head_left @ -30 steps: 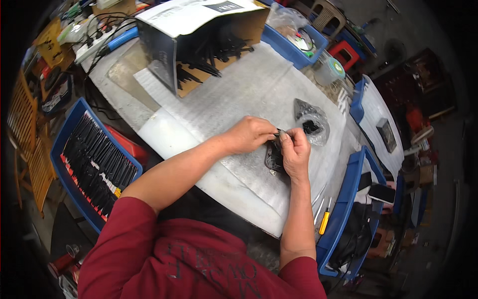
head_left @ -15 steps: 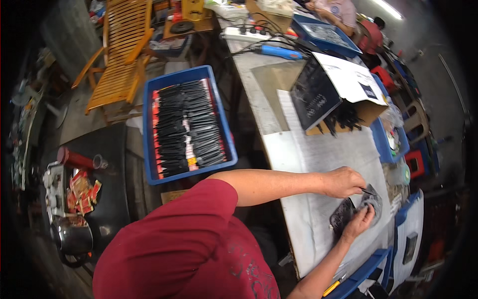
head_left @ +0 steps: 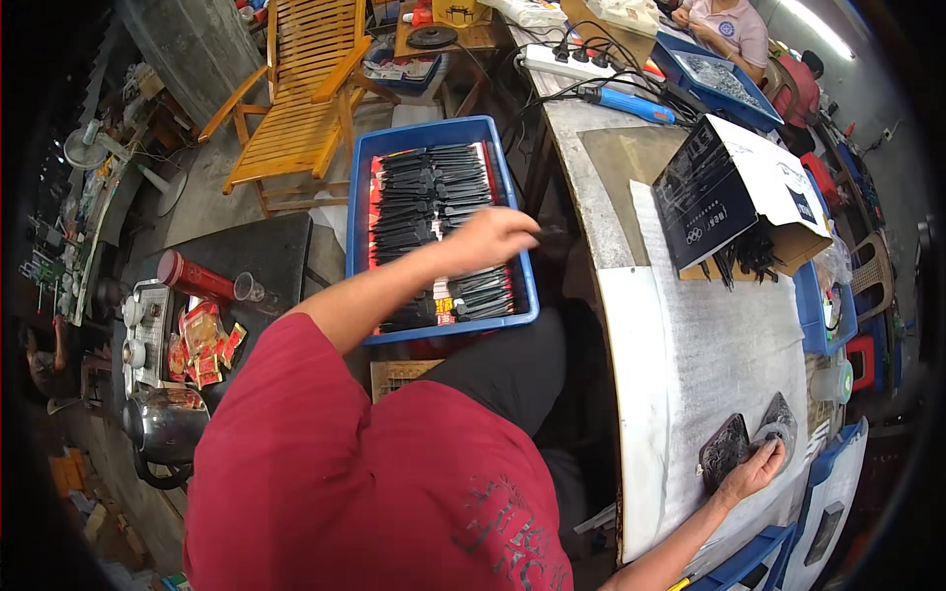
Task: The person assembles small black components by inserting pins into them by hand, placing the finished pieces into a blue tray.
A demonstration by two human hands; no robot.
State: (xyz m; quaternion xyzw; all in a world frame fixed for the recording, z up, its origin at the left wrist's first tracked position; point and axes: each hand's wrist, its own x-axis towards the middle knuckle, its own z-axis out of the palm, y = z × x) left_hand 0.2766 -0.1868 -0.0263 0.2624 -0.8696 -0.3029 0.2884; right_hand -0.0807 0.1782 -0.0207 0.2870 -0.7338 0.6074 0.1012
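My left hand [head_left: 490,240] is over the right side of a blue tray [head_left: 529,295], its fingers drawn together and slightly blurred. Whatever they hold, if anything, is too smeared to name. Rows of slim, tapered black pieces [head_left: 409,202] lie in the tray on red and white material. My right hand [head_left: 751,473] rests on the worktable with closed fingertips at a grey, pointed, flat piece [head_left: 779,409]. What is between those fingertips is too small to make out. Beside it lies a dark, scuffed flat piece [head_left: 724,453].
An open carton [head_left: 705,202] holding slim black pieces lies on the worktable [head_left: 641,394]. Beyond it are a blue-handled tool [head_left: 631,103] and a power strip [head_left: 567,64]. A wooden lounge chair [head_left: 305,98] stands far left, a kettle [head_left: 168,433] near left. Another person [head_left: 729,25] sits at the back.
My left hand has left the grey piece on the worktable and swung left over the blue tray. My right hand stays by the flat pieces. The whole view has shifted, showing more of the left.
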